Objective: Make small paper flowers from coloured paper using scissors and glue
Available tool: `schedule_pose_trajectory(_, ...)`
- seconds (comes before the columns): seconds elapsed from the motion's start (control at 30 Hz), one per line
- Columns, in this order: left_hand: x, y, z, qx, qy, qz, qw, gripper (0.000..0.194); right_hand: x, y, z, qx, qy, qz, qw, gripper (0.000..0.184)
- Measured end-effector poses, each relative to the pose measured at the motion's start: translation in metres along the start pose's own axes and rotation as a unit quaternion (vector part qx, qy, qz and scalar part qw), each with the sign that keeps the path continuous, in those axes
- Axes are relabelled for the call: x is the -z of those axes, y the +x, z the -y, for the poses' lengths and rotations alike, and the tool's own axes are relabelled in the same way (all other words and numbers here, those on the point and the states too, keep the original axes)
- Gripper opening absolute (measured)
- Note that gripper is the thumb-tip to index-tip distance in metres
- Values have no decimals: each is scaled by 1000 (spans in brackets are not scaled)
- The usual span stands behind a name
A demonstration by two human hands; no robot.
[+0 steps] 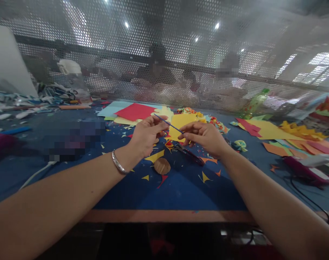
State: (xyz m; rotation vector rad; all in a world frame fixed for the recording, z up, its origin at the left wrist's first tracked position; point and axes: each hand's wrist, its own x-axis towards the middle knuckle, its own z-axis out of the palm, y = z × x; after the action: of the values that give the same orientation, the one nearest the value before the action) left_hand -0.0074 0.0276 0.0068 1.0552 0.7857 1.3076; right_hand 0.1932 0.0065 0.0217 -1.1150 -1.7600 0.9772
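Both my hands are raised over a blue table strewn with coloured paper scraps. My left hand, a silver bangle at its wrist, pinches one end of a thin blue strip or stick. My right hand pinches the other end with fingers closed. The strip slants from upper left down to the right between them. Beneath the hands lie scissors with dark handles and a small round wooden object. A yellow paper sheet lies just beyond my fingers.
Red, light blue and yellow sheets lie at the back centre. More yellow and orange cut paper lies at right, with a magenta tool and its black cable. A perforated screen rises behind the table; people sit beyond it. White scraps clutter the far left.
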Motion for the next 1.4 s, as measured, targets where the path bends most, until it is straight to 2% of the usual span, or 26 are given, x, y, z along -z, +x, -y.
schedule_pose_trajectory(0.07, -1, -1, 3, -25, 32, 5, 999, 31, -2, 1, -1, -12, -56, 17, 998, 19)
schedule_pose_trajectory(0.2, -5, -4, 11, -48, 65, 21, 997, 38, -7, 0, -1, 32, -133, -38, 990, 12)
schedule_pose_trajectory(0.27, -7, -6, 14, -59, 69, 32, 995, 41, -9, -1, -1, 52, -141, -60, 987, 13)
schedule_pose_trajectory(0.47, -7, -10, 13, -96, 94, 50, 990, 39, -15, -2, 1, 68, -148, -88, 983, 31)
schedule_pose_trajectory(0.63, -8, -13, 11, -148, 163, 55, 974, 32, -18, -2, 0, 71, -148, -126, 978, 34)
schedule_pose_trajectory(0.73, -8, -14, 11, -160, 186, 65, 967, 31, -19, -2, 1, 74, -130, -127, 981, 33)
schedule_pose_trajectory(0.9, -8, -14, 13, -158, 188, 85, 966, 32, -20, -2, 2, 72, -114, -117, 984, 33)
schedule_pose_trajectory(1.13, -6, -12, 15, -116, 159, 113, 974, 38, -17, -3, 4, 74, -81, -123, 986, 27)
schedule_pose_trajectory(1.33, -2, -12, 13, -88, 182, 141, 969, 44, -15, -3, 6, 72, -107, -117, 985, 27)
schedule_pose_trajectory(1.4, -2, -11, 11, -82, 181, 132, 971, 46, -14, -3, 6, 74, -121, -111, 984, 28)
